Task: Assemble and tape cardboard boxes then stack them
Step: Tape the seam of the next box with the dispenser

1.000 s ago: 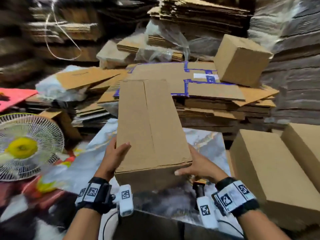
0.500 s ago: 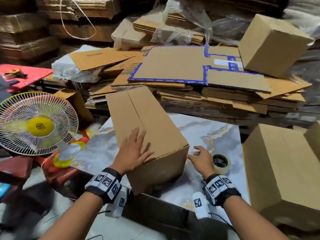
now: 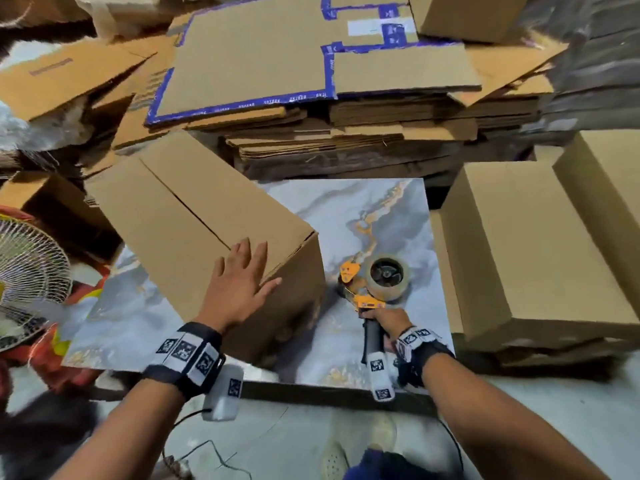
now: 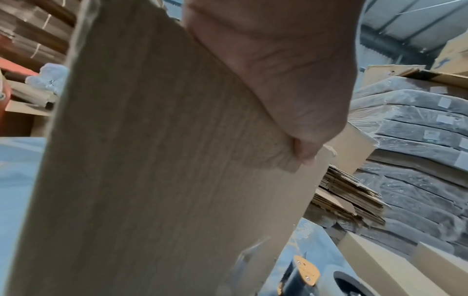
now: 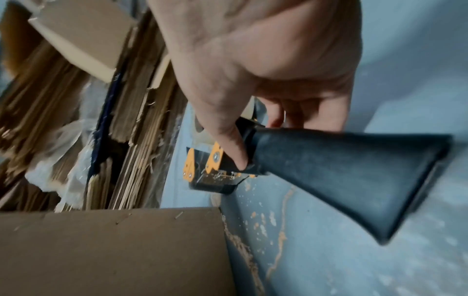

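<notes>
Left hand [image 3: 239, 289] flat, fingers straight, pressing the top of the brown rectangular cardboard box [image 3: 207, 216] at its near corner. Right hand [image 3: 389, 322] wrapped around the black handle of the orange-and-black tape dispenser [image 3: 372, 289], just right of the box. Box sits on the grey marble-pattern table [image 3: 374, 216], flaps closed, centre seam untaped, contents hidden. Two more closed brown cardboard boxes [image 3: 526, 244] well right of it.

The left hand [image 3: 239, 289] lies flat with fingers spread, palm down, arm reaching forward. The right hand [image 3: 389, 322] is curled tight in a grip, wrist low.
</notes>
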`<state>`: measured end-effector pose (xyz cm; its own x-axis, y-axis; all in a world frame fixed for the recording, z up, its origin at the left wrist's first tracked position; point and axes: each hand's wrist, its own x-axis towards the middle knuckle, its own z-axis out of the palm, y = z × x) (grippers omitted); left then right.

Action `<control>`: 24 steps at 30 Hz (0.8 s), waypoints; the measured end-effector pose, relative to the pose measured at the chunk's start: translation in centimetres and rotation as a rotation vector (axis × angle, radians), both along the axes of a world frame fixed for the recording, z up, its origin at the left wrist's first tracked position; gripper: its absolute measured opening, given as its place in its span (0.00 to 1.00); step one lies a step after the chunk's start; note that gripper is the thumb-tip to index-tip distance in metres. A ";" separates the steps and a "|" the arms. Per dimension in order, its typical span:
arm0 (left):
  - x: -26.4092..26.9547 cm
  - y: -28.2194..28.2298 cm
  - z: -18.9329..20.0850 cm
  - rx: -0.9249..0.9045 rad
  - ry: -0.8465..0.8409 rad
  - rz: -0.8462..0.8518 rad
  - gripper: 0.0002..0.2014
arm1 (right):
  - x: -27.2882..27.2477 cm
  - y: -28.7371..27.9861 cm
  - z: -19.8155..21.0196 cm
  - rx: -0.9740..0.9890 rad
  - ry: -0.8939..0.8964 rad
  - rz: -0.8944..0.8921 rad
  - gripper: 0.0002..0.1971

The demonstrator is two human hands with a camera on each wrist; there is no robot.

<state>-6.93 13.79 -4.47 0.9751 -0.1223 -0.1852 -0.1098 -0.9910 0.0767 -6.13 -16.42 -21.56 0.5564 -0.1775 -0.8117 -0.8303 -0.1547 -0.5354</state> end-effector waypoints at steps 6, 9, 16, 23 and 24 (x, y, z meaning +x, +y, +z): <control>3.1 -3.3 0.0 0.008 -0.018 0.096 0.47 | -0.3 1.3 1.7 0.576 0.250 -0.099 0.13; 4.0 -5.4 -0.1 -0.002 -0.029 0.163 0.40 | 0.4 1.6 1.9 0.673 0.175 -0.151 0.13; 5.9 -12.9 0.0 -0.238 -0.050 0.413 0.32 | 3.3 2.0 3.0 0.621 -0.129 -0.415 0.23; 7.5 -14.3 0.1 -0.336 0.050 0.333 0.25 | 5.9 -1.2 8.5 0.443 -0.407 -0.483 0.17; 7.6 -13.9 0.4 -0.411 0.041 0.345 0.24 | 6.1 -1.6 9.5 0.372 -0.460 -0.447 0.16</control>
<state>0.64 -0.12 -4.03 0.9644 0.1336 -0.2282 0.2282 -0.8563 0.4633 -0.04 -18.04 -12.03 0.7936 -0.2257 -0.5650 -0.4511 0.4048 -0.7954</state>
